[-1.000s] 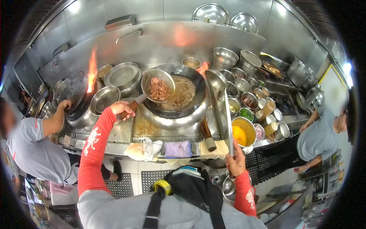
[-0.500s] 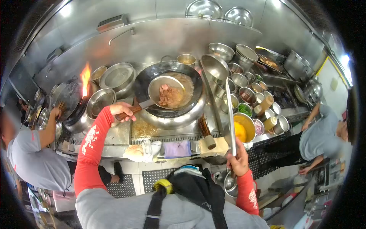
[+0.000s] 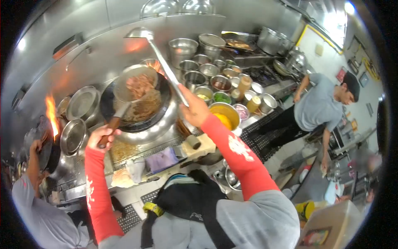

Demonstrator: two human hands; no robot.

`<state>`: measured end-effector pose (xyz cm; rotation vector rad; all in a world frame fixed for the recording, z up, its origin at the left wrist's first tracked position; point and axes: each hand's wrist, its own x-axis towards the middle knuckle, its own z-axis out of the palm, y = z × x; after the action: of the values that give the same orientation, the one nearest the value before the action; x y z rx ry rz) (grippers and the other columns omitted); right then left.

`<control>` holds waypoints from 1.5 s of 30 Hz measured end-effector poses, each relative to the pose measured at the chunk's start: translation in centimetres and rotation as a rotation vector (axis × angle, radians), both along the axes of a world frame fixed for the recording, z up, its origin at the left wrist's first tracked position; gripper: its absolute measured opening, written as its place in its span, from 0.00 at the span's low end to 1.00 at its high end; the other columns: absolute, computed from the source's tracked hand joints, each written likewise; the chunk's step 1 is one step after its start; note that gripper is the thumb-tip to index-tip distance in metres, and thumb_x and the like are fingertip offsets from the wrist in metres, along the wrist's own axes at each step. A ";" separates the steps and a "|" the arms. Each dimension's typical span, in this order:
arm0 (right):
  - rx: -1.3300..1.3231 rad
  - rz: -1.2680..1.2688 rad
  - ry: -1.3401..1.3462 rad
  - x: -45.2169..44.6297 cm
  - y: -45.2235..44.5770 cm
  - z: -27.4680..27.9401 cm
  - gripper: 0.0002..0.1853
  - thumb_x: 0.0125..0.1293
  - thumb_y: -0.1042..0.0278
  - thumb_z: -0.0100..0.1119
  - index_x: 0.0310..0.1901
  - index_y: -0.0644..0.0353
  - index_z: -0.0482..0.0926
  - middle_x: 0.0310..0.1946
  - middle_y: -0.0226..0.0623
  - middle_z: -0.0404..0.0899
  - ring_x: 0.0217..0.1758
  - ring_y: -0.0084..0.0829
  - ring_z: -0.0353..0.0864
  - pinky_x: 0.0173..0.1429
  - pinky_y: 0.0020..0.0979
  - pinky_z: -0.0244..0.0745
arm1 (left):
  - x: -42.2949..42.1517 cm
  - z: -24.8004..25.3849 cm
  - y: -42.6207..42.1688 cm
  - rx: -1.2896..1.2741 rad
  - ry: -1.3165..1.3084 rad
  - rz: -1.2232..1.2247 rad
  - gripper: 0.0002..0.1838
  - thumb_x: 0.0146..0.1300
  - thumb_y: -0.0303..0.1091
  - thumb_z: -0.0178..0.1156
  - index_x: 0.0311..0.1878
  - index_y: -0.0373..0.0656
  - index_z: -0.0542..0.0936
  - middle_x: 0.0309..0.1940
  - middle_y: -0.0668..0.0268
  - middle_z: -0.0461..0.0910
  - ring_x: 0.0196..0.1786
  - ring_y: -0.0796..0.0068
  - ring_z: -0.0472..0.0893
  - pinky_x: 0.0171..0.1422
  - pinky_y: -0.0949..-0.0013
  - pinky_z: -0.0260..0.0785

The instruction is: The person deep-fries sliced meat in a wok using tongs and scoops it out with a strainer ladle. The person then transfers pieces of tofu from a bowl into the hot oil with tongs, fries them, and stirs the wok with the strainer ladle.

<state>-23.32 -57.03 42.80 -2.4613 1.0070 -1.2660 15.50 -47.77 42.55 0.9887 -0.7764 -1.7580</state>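
My left hand (image 3: 103, 139) is closed around the wooden handle of a strainer (image 3: 117, 93). Browned meat pieces (image 3: 141, 86) lie in the strainer, which is tilted above a dark wok (image 3: 108, 98). Brownish liquid (image 3: 144, 108) shows in the wok below. My right hand (image 3: 195, 106) grips the long metal handle of a ladle (image 3: 141, 32), whose bowl is raised beyond the far side of the wok. Whether the ladle holds anything cannot be made out. Orange flames (image 3: 156, 65) show behind the strainer.
Metal bowls (image 3: 74, 137) stand left of the wok, near another flame (image 3: 51, 114). On the right are several ingredient containers and a pot of yellow liquid (image 3: 232, 113). A bamboo brush (image 3: 192, 142) and cloths (image 3: 161, 159) lie along the front edge. Co-workers (image 3: 317, 101) stand on both sides.
My right hand has moved forward and left, swinging the ladle toward the wok. The strainer with the meat is more tilted. Flames now show behind it, and the view has turned right.
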 end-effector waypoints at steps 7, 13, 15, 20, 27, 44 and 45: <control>0.168 -0.019 -0.014 2.7 -1.5 -2.0 0.37 0.55 0.75 0.50 0.70 0.55 0.58 0.50 0.60 0.75 0.54 0.58 0.74 0.60 0.46 0.68 | -5.4 -2.5 2.9 -0.075 -0.098 0.288 0.18 0.57 0.29 0.61 0.51 0.38 0.74 0.36 0.62 0.83 0.22 0.83 0.75 0.19 0.78 0.67; 0.354 0.048 -0.108 4.3 0.5 0.7 0.35 0.59 0.74 0.52 0.71 0.56 0.58 0.46 0.57 0.78 0.43 0.47 0.81 0.53 0.35 0.73 | -5.0 -4.6 2.9 0.033 0.059 0.254 0.18 0.60 0.27 0.57 0.53 0.35 0.71 0.38 0.55 0.82 0.24 0.81 0.77 0.22 0.77 0.70; 0.255 -0.002 -0.028 4.6 -0.1 0.2 0.36 0.58 0.75 0.52 0.71 0.56 0.58 0.48 0.59 0.77 0.44 0.51 0.80 0.53 0.39 0.73 | -5.1 -3.9 3.1 0.004 -0.015 0.278 0.19 0.59 0.24 0.55 0.55 0.35 0.69 0.38 0.54 0.81 0.24 0.78 0.77 0.23 0.74 0.71; 0.181 -0.048 0.148 4.7 -0.8 -2.5 0.37 0.55 0.75 0.52 0.71 0.55 0.59 0.51 0.63 0.74 0.50 0.59 0.76 0.56 0.45 0.72 | -6.7 -5.3 4.0 -0.226 -0.142 0.389 0.24 0.57 0.22 0.57 0.58 0.37 0.68 0.35 0.55 0.82 0.22 0.76 0.77 0.22 0.71 0.71; 0.315 0.043 -0.044 4.2 -1.3 -5.9 0.34 0.57 0.70 0.56 0.68 0.62 0.63 0.56 0.62 0.73 0.59 0.53 0.75 0.64 0.39 0.68 | -6.7 -5.9 3.9 -0.043 0.040 0.321 0.22 0.58 0.24 0.56 0.57 0.35 0.68 0.39 0.53 0.82 0.26 0.77 0.75 0.22 0.72 0.69; 0.225 0.064 0.207 6.7 1.7 0.0 0.34 0.56 0.72 0.54 0.68 0.61 0.63 0.48 0.64 0.76 0.54 0.57 0.76 0.60 0.42 0.69 | -7.2 -4.2 3.0 -0.097 -0.058 0.383 0.24 0.56 0.22 0.56 0.58 0.36 0.68 0.37 0.54 0.82 0.24 0.77 0.77 0.25 0.71 0.71; 0.239 0.063 0.221 6.8 2.2 -0.6 0.34 0.56 0.71 0.54 0.68 0.60 0.63 0.48 0.64 0.76 0.53 0.57 0.76 0.60 0.42 0.69 | -7.1 -4.1 3.1 -0.047 -0.003 0.358 0.23 0.57 0.23 0.56 0.58 0.37 0.68 0.37 0.54 0.82 0.25 0.77 0.76 0.25 0.72 0.71</control>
<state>-16.55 -54.84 42.24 -2.4595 1.0540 -0.8140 8.37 -44.70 38.47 1.0282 -0.5968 -1.4233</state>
